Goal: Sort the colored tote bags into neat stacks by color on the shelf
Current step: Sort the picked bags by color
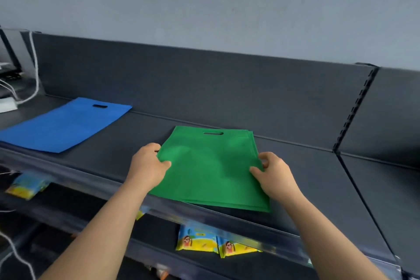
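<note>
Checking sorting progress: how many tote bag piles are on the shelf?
2. The blue pile lies left on the shelf; the green pile sits mid-shelf, gripped at its sides by the left hand and right hand. Lower bags may be hidden.

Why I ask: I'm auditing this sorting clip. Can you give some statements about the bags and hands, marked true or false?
1. The left hand and right hand both grip the green stack. True.
2. The blue bag lies flat on the shelf. True.
3. The blue bag lies right of the green stack. False: it lies to its left.
4. The green stack rests on the blue bag. False: they lie apart.
</note>
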Demonstrator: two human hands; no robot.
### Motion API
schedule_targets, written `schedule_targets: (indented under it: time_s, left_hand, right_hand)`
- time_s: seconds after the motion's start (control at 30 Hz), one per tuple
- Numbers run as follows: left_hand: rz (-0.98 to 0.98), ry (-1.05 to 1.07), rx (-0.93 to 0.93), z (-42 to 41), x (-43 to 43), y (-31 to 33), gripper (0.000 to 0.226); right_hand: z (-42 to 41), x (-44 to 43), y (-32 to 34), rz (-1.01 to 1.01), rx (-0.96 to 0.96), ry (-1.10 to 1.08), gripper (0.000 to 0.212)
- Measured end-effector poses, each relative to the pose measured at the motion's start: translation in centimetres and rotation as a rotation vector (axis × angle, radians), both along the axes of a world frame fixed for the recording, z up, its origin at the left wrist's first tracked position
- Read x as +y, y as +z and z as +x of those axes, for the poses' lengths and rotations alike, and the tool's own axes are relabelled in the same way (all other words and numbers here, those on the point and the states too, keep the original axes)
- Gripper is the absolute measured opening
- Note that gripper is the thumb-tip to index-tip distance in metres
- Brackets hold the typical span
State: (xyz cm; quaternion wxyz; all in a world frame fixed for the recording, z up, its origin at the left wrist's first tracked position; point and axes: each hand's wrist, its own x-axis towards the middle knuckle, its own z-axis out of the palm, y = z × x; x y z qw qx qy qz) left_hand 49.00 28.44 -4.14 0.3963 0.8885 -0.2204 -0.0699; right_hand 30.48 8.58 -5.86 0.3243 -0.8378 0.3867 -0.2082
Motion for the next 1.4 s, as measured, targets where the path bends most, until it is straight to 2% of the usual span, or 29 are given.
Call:
schedule_targets:
  time_s: [0.33, 0.5, 0.7, 0.9, 1.07, 1.27, 1.4]
  left_hand:
    - [0.030, 0.024, -0.033, 9.3, 3.6, -1.0, 0.060]
    - [0.057, -0.025, -0.081, 14.5, 5.7, -0.9, 0.061]
    - [0.134, -0.088, -0.122, 19.4, 7.9, -1.3, 0.059]
    - [0.183, -0.121, -0.117, 21.9, 9.6, -1.6, 0.057]
    - [0.236, -0.145, -0.148, 23.3, 10.6, -2.2, 0.052]
    - [0.327, -0.202, -0.325, 23.5, 11.2, -2.1, 0.041]
    - [0.314, -0.250, -0.470, 22.4, 11.0, -1.5, 0.044]
  right_hand:
    - [9.5, 4.4, -0.4, 0.002, 0.056, 0.040, 0.060]
    - [14.1, 7.3, -0.8, -0.009, 0.082, 0.006, 0.038]
    - [18.4, 10.0, -1.5, -0.042, 0.125, -0.088, 0.028]
    - [21.3, 12.3, -1.9, -0.091, 0.164, -0.147, 0.030]
    - [22.6, 14.0, -1.8, -0.133, 0.220, -0.154, 0.040]
    - [22.4, 14.6, -1.6, -0.238, 0.293, -0.163, 0.038]
    - [20.9, 14.6, -0.9, -0.374, 0.294, -0.175, 0.025]
